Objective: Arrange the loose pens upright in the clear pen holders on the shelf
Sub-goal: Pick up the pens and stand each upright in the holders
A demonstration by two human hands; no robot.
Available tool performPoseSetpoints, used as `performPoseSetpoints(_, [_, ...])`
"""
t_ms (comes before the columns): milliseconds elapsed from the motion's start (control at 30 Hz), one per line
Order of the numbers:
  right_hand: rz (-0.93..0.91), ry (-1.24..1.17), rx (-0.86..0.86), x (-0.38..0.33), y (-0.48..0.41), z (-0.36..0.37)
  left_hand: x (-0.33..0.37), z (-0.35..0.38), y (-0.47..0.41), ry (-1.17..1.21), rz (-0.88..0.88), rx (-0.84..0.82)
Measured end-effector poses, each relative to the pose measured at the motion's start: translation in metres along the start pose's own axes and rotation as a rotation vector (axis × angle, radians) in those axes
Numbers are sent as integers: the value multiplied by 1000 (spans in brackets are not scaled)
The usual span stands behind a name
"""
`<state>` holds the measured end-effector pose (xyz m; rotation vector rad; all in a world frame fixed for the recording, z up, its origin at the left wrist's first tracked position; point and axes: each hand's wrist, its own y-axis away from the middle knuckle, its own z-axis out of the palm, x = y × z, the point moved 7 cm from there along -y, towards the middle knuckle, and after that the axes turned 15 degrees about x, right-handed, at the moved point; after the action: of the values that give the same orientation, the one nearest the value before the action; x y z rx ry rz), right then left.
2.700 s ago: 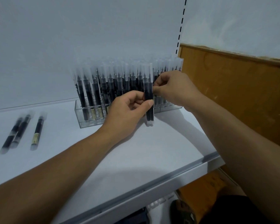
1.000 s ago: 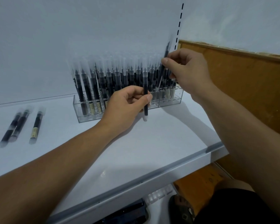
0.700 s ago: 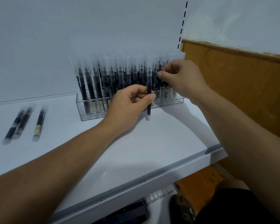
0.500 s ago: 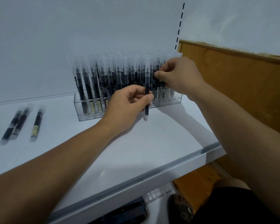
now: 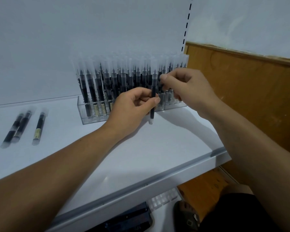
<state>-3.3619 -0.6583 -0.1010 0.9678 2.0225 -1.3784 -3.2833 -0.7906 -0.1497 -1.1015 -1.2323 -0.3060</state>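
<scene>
My left hand (image 5: 132, 109) pinches one black pen with a frosted cap (image 5: 153, 91) upright, its lower end just above the white shelf in front of the holder. The clear pen holder (image 5: 97, 116) at the back of the shelf is packed with several upright black pens (image 5: 120, 79). My right hand (image 5: 186, 87) sits at the holder's right part, thumb and forefinger closed on the upper part of a standing pen (image 5: 161, 81) there. Three loose pens (image 5: 23, 128) lie flat on the shelf at the far left.
The white shelf (image 5: 124, 156) ends in a grey front lip (image 5: 141, 186). A brown wooden panel (image 5: 249, 91) stands to the right. Below the shelf edge are a dark object (image 5: 127, 220), a sandalled foot (image 5: 186, 215) and a brown floor.
My right hand took one of two pens from my left hand, lifted it over the holder and lowered it among the standing pens. My left hand stayed put with one pen.
</scene>
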Motion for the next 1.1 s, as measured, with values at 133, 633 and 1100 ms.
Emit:
performPoseSetpoints(133, [-42,-59,-169,-6,14,13,2,2,2,-80,73,-30])
performPoseSetpoints(633, [-3,31,254,5,-37,-31,18,10,16,-883,535,-140])
performPoseSetpoints(1100, [-64,450,17,20,-32,6,15,10,15,-922,552,-154])
